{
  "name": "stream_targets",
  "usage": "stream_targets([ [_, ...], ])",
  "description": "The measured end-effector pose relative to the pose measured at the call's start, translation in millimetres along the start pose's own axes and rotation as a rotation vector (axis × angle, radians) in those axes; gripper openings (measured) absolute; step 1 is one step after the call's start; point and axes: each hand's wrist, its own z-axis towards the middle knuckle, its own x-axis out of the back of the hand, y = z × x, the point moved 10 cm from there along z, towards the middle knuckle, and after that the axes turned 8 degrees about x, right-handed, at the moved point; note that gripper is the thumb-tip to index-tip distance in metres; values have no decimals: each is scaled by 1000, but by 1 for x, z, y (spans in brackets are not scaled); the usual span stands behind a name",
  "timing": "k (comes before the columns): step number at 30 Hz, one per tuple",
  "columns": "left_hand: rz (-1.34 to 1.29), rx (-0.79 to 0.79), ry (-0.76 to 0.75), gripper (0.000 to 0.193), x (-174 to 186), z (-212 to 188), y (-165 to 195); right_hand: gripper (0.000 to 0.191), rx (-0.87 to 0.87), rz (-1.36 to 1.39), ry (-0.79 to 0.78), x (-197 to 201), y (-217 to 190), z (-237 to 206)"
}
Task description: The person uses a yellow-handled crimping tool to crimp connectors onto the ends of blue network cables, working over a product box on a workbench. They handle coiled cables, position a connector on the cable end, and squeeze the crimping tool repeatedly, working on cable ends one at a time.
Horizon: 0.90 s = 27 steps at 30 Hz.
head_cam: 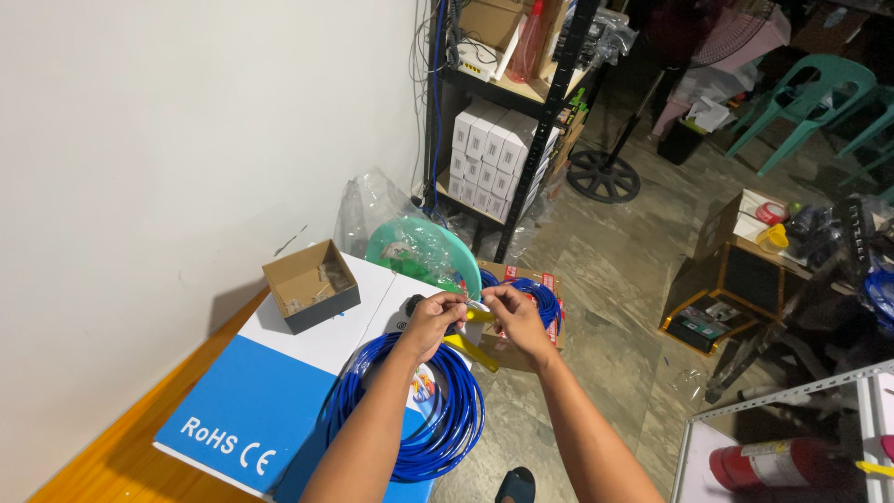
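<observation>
Head view. Both hands are raised together over the far edge of a white and blue box (279, 373) lying on a wooden table (112, 456). The left hand (430, 321) is closed, fingers pinched on a small clear connector (477, 305) at a cable end. The right hand (517, 319) is closed too, fingertips pinched on the same small piece from the right. A yellow-handled crimping tool (472, 349) is seen just below the hands; which hand carries it cannot be told. A coil of blue cable (438, 419) rests on the box, under the left forearm. A small open cardboard box (310, 284) sits farther left. A green plastic basin (424, 250) stands beyond.
</observation>
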Motion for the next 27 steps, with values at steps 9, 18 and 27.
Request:
stream_targets([
  [9, 133, 24, 6, 21, -6, 0, -2, 16, 564, -462, -12, -13, -55, -9],
  [18, -29, 22, -10, 19, 0, -1, -2, 18, -86, -217, 101, 6, -7, -7],
  [27, -64, 77, 6, 20, 1, -3, -3, 16, 341, -383, -31, -16, -27, -3],
])
